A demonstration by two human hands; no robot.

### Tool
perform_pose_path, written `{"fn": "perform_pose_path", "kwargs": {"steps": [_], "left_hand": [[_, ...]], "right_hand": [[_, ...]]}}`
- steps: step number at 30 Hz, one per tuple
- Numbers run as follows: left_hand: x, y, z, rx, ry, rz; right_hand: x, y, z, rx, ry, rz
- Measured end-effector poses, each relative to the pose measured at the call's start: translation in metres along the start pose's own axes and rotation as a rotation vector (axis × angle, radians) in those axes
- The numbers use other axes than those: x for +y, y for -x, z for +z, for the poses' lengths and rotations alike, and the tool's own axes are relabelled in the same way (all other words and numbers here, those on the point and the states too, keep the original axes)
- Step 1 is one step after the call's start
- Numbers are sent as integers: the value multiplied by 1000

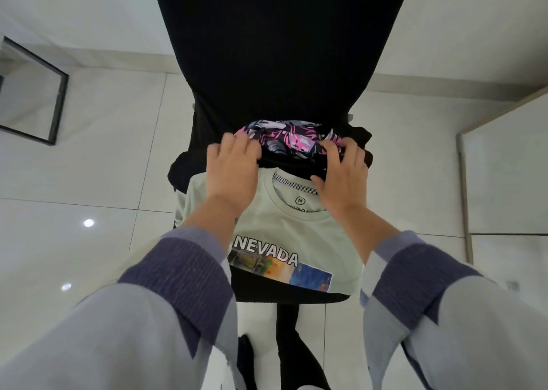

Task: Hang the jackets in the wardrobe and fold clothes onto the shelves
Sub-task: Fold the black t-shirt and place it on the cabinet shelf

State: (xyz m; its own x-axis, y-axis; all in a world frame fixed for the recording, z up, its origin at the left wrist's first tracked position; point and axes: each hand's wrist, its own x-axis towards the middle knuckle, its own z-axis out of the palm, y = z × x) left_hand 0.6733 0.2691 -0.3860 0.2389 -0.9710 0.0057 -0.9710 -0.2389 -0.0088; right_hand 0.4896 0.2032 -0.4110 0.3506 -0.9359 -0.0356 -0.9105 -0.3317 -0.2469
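Head view, looking steeply down over a black chair (281, 48) on a white tiled floor (89, 167). A pale green T-shirt (284, 229) printed NEVADA lay folded on the seat, collar toward the backrest, its flat face serving as a base for stacking. Behind it, against the backrest, sat a bundled patterned garment (287, 136) in pink, white and dark tones, with dark fabric (360, 140) beside and beneath it; how many dark pieces were there could not be told. The left hand (231, 170) rested with fingers spread, palm down, fingertips on the left edge of the patterned garment. The right hand (341, 173) had its fingers curled into the right edge, apparently pinching cloth, the thumb on the dark fabric near the shirt collar. Taking both ends at once probably served to lift the bundle without letting it unroll. No wardrobe interior or shelf was visible; the clothes were all on the chair, so the folding stage appeared unfinished.
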Motion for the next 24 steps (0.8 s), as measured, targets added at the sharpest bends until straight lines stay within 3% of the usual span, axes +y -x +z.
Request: {"fn": "perform_pose_path", "kwargs": {"steps": [2, 6, 12, 14, 18, 24], "left_hand": [[3, 6, 7, -119, 32, 74], [11, 7, 16, -316, -30, -32], [11, 28, 4, -363, -113, 76], [8, 39, -1, -404, -78, 43], [3, 40, -6, -308, -11, -104], [-10, 25, -18, -467, -110, -279]], "right_hand": [[2, 10, 4, 23, 26, -15], [6, 15, 8, -126, -179, -30], [-1, 12, 16, -249, -170, 76], [-4, 9, 14, -361, -171, 137], [-9, 12, 17, -478, -29, 155], [-10, 28, 13, -588, 355, -3]]}}
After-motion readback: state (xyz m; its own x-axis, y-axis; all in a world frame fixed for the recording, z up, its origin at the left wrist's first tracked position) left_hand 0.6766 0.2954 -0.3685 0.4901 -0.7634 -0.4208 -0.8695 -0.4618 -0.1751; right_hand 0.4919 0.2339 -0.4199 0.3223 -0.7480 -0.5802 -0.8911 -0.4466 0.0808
